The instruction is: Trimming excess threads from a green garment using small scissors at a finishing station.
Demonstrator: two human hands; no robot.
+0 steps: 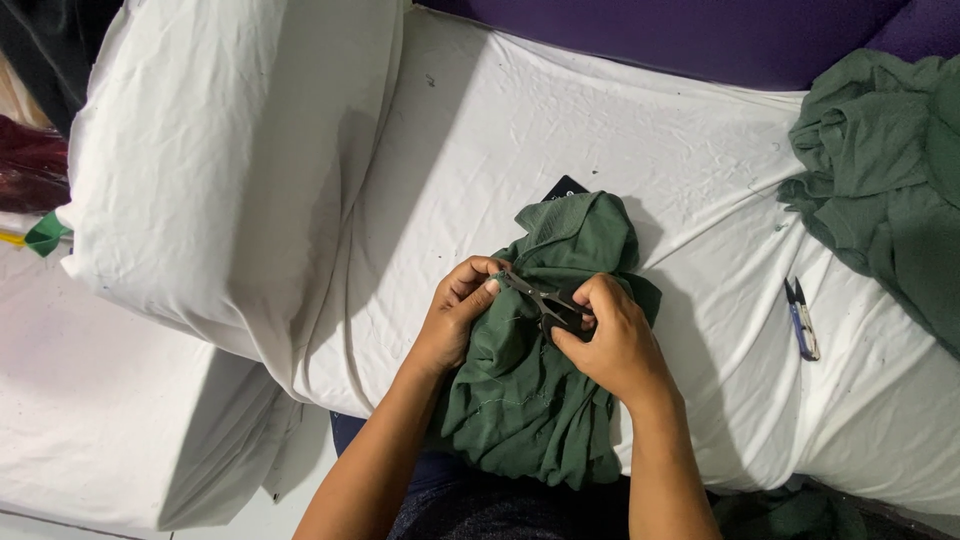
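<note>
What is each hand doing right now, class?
Left hand: closed, pinching the green garment.
Right hand: closed around small thread snips.

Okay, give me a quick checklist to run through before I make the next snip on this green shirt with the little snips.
1. Right hand grips the small snips: ok.
2. Left hand pinches the green garment beside the blade tips: ok.
3. Left fingertips clear of the blades: cannot tell, they sit very near.
4. Thread or seam between the blades: cannot tell, too small to see.
5. Garment rests on the white sheet: ok.
6. Spare blue-handled snips lie apart on the sheet, right of the hands: ok.
</note>
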